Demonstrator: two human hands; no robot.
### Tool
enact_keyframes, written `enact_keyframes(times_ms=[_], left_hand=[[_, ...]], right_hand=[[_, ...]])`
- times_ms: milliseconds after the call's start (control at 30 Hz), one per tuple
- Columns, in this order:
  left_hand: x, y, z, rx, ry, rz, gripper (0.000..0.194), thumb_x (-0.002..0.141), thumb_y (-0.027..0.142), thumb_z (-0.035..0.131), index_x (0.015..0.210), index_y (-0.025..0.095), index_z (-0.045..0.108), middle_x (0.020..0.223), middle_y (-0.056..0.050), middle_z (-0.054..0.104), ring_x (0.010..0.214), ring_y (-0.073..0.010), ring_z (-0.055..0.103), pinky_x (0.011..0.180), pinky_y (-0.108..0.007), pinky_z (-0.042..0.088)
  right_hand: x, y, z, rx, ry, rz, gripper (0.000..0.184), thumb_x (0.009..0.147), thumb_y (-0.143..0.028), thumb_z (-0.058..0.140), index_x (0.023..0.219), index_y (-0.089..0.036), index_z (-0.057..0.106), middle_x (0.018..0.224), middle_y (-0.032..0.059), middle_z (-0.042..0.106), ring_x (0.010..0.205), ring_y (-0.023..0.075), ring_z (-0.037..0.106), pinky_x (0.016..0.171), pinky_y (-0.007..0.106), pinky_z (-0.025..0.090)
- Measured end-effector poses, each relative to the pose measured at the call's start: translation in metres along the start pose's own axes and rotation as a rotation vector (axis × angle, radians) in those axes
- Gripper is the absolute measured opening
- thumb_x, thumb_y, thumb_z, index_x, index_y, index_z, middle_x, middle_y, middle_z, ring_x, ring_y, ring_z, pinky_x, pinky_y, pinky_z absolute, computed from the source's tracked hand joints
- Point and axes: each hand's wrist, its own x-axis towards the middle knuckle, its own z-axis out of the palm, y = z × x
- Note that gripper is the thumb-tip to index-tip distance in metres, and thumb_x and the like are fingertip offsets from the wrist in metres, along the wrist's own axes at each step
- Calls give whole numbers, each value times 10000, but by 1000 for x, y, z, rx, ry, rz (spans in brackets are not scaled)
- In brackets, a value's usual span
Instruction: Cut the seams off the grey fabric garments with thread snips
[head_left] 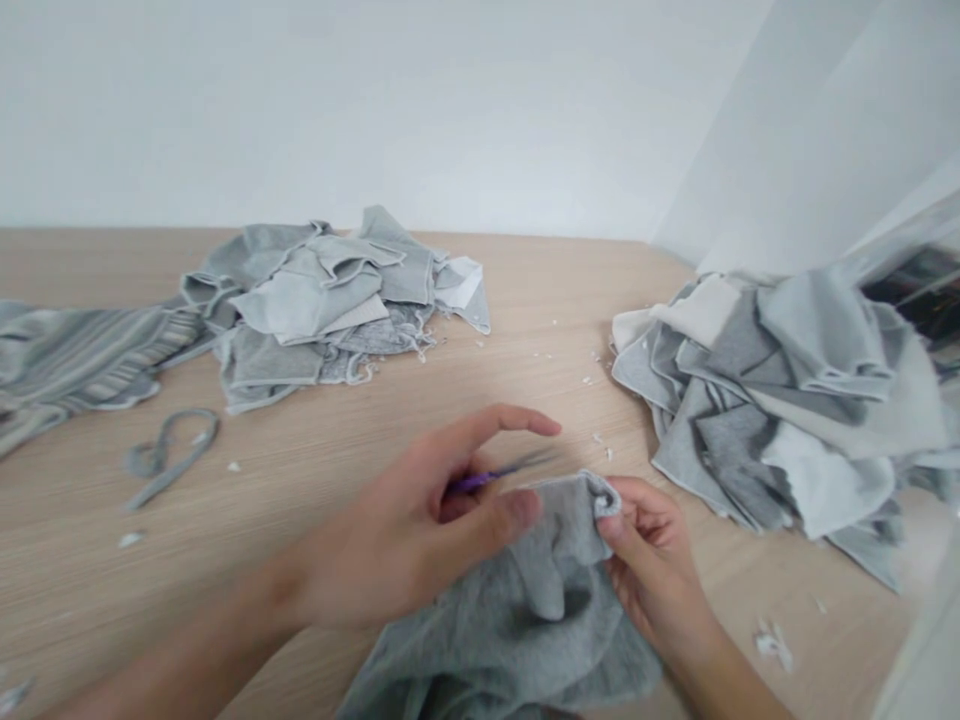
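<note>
From where I stand, taking the held cloth as the middle of the dial and the wall (pixel 375 110) as twelve, I count two bare hands at work. Between them is one grey cloth (pixel 517 650), low over the wooden table (pixel 540 370). The right hand (pixel 652 550), at its two o'clock corner, pinches the rolled edge between thumb and fingers. The left hand (pixel 420 520) comes in from ten o'clock, thumb and forefinger spread wide, other fingers curled around one purple-handled cutting tool (pixel 472 482), blurred tips pointing between two and three. Whether that thumb touches the cloth I can't tell.

Two heaps lie about: a left pile (pixel 322 300) at eleven and a right pile (pixel 787 345) at two, their pieces overlapping too much to count. Towards ten are one striped piece (pixel 82 355) and, nearer, one curled strip (pixel 172 476). White scraps (pixel 772 645) lie around three.
</note>
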Motion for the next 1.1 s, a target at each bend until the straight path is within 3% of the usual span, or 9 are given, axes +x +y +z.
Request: enact_keyframes(times_ms=[67, 133, 200, 267, 400, 633, 1100], left_hand=[[-5, 4, 7, 85, -45, 41, 383, 1010, 447, 504, 1357, 286, 532, 723, 57, 571, 595, -109, 518, 528, -190, 410], [-11, 6, 14, 201, -26, 107, 328, 1037, 407, 458, 1333, 306, 557, 983, 19, 706, 836, -145, 652, 743, -237, 513], [-15, 5, 19, 317, 24, 144, 304, 1057, 363, 428, 1326, 331, 566, 1164, 29, 715, 1022, -153, 668, 905, -267, 504], [-17, 2, 23, 400, 65, 158, 298, 1063, 342, 432, 1329, 338, 567, 1206, 44, 719, 1074, -146, 670, 951, -273, 493], [-13, -5, 27, 484, 145, 218, 292, 1053, 333, 476, 1323, 322, 587, 1176, 41, 742, 1026, -138, 693, 888, -258, 523], [-8, -5, 30, 587, 210, 297, 346, 1037, 370, 512, 1348, 259, 618, 999, -17, 765, 810, -151, 707, 533, -207, 486], [-7, -8, 35, 664, 228, 370, 316, 1047, 339, 516, 1326, 221, 606, 888, -6, 727, 699, -138, 666, 543, -250, 459]], right_hand=[[0, 0, 2, 4, 18, -5, 190, 704, -353, 901, 850, -257, 825, 656, 10, 762, 529, 108, 677, 529, 158, 543], [0, 0, 2, 7, 21, -3, 189, 709, -361, 900, 845, -251, 827, 704, 21, 781, 567, 105, 698, 582, 153, 563], [0, -1, 2, 22, 14, 0, 173, 726, -356, 892, 852, -255, 830, 739, 23, 792, 606, 96, 716, 626, 134, 566], [0, -1, 2, 34, 10, 4, 159, 735, -352, 887, 854, -261, 832, 738, 23, 792, 619, 91, 723, 634, 118, 559], [-1, -3, 2, 32, 20, -1, 163, 720, -361, 894, 836, -264, 831, 736, 33, 793, 612, 112, 726, 624, 146, 571], [-1, -4, 3, 21, 39, 13, 181, 708, -362, 900, 829, -252, 823, 721, 32, 789, 587, 137, 715, 575, 192, 574], [-2, -4, 3, 10, 29, -18, 156, 718, -361, 896, 831, -280, 826, 662, 10, 766, 580, 123, 721, 579, 166, 567]])
